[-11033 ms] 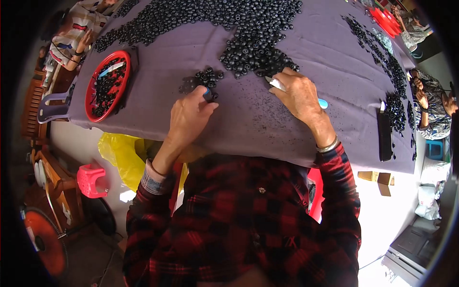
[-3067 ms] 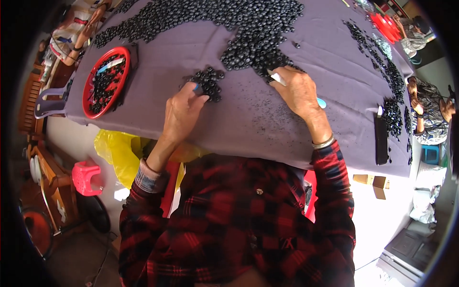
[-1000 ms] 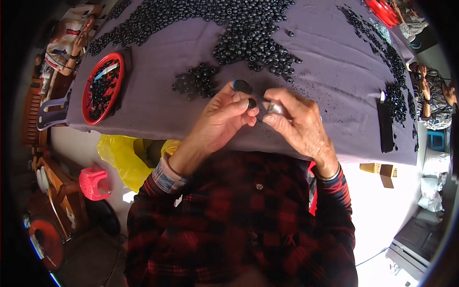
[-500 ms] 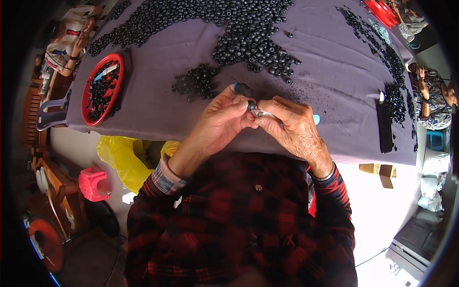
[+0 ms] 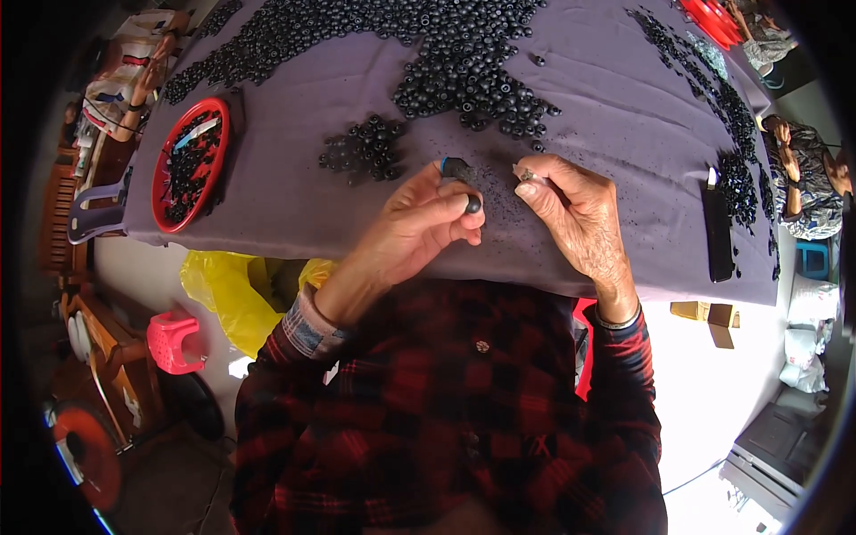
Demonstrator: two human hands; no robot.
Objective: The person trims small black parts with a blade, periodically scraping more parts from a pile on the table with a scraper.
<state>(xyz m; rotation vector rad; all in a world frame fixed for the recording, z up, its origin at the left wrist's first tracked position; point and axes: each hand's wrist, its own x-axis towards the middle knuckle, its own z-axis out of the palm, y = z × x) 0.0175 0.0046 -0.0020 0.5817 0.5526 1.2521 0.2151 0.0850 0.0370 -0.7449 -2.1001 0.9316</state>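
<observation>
Between the thumb and fingers of my left hand [image 5: 412, 218] is a small round black rubber-like piece [image 5: 473, 204]. A black cover with a blue edge sits on one finger of that hand. My right hand [image 5: 584, 209], a little apart to the right, pinches a small tool with a metallic tip [image 5: 526, 176]; most of it is hidden in the fingers. Beyond my left hand lies a small heap of black round pieces [image 5: 364, 150], some with holes. A much larger heap [image 5: 459, 71] spreads behind it. Fine black crumbs dot the cloth between my hands.
On the purple tablecloth [image 5: 294, 196], a red basin [image 5: 157, 201] of black scraps stands left. A long black object [image 5: 717, 232] and more black scraps [image 5: 740, 178] lie right. Below are a yellow bag [image 5: 227, 294] and pink stool [image 5: 176, 342]. Other people sit at both sides.
My hands have moved apart: the right one has drawn away to the right with the tool. The left hand keeps the black piece, now turned and more visible.
</observation>
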